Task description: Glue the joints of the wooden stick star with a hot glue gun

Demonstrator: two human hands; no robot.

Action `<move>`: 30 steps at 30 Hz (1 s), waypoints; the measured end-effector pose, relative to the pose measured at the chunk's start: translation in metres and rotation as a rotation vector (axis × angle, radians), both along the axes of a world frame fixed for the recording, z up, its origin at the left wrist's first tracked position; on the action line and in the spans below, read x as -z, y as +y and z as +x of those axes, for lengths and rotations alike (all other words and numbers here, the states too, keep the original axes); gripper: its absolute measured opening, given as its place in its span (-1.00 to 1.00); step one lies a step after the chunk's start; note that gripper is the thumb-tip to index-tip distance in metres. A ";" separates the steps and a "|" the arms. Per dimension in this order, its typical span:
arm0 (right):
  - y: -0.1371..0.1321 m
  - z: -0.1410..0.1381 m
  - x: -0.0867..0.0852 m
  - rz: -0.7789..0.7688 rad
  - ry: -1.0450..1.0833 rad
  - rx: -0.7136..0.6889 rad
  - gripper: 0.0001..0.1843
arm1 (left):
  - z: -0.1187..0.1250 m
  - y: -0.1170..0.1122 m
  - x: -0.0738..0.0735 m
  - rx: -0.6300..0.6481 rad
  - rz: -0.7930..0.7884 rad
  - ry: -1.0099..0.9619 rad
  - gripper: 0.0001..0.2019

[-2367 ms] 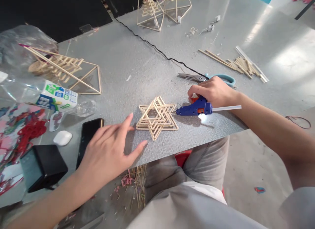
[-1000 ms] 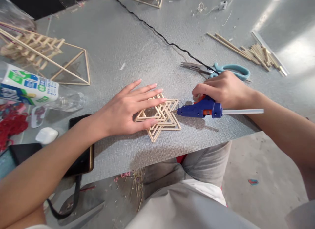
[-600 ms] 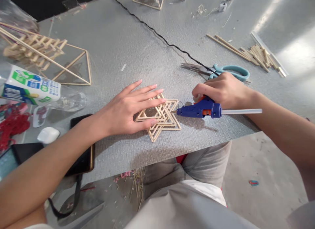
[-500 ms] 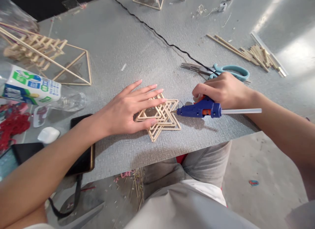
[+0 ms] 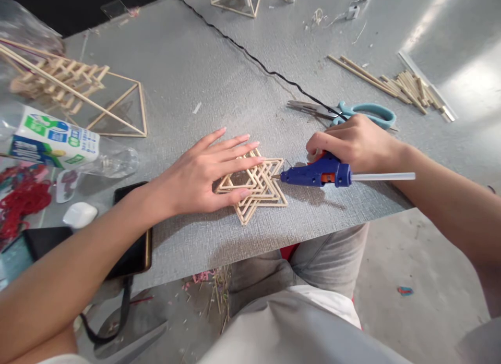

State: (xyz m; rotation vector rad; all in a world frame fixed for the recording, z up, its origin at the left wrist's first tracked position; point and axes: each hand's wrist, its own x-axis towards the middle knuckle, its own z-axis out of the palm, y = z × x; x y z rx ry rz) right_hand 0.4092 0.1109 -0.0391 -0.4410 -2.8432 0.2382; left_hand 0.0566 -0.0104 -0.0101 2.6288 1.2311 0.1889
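Grey surface [image 5: 176, 82] lay beneath all. My left hand [image 5: 195, 171] was spread wide, fingers and thumb over the left part of the wooden star [image 5: 260, 198], which rested on the surface. My right hand [image 5: 352, 142] gripped the blue glue gun [image 5: 317, 174], nozzle at the star's right notch; contact unclear. Glue stick [image 5: 385, 176] jutted from its rear.

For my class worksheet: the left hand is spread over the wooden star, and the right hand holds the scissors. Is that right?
Not quite. The head view shows the right hand holding a blue glue gun; the scissors lie on the table beyond that hand. The left hand is indeed spread over the wooden star.
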 end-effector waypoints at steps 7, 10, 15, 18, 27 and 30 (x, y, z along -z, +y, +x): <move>-0.001 -0.002 -0.004 0.019 -0.037 -0.037 -0.71 | 0.001 0.000 -0.001 -0.001 0.000 0.013 -0.41; 0.000 -0.001 -0.004 0.021 -0.060 -0.034 -0.72 | 0.001 0.000 -0.001 -0.011 -0.010 0.023 -0.40; 0.002 0.000 -0.001 0.028 -0.042 -0.004 -0.70 | 0.000 0.000 -0.001 -0.001 0.001 0.013 -0.41; 0.002 0.001 -0.001 0.046 -0.036 -0.006 -0.70 | -0.001 0.000 0.000 0.010 0.016 0.006 -0.42; -0.001 -0.001 -0.001 0.116 0.041 -0.069 -0.76 | -0.001 0.001 0.000 0.035 0.024 -0.011 -0.43; -0.001 -0.001 -0.001 0.106 0.039 -0.086 -0.78 | -0.001 0.001 -0.002 0.036 0.013 -0.008 -0.43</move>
